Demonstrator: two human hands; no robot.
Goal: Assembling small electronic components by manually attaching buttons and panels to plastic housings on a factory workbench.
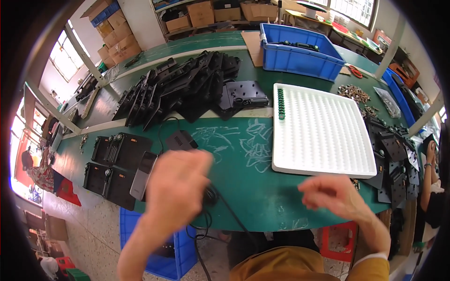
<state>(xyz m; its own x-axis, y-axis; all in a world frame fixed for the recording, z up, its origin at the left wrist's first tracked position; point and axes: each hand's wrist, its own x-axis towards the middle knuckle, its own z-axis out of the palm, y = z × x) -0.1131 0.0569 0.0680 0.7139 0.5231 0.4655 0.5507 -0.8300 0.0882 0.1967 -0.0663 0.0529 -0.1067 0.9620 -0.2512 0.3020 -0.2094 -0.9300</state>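
My left hand [180, 185] is raised over the near part of the table, its fingers curled closed and blurred; what they hold, if anything, is hidden. Just left of it lies a dark grey phone-like device [142, 177], partly covered. Behind the hand sits a black box with slots [182, 140] and a cable. My right hand [335, 196] hovers near the tray's front edge. Its fingers bend in toward the thumb, and anything between them is too small to make out. The white tray [323, 136] has rows of small holes; one row at its left holds several green-topped parts [281, 104].
Black plates with fittings [117, 157] lie at the left; black brackets are heaped behind [178, 84] and at right [396, 154]. A blue bin [302, 61] stands at the back, near red-handled pliers [355, 71] and small metal parts [354, 92]. Another person's hand [430, 152] shows far right.
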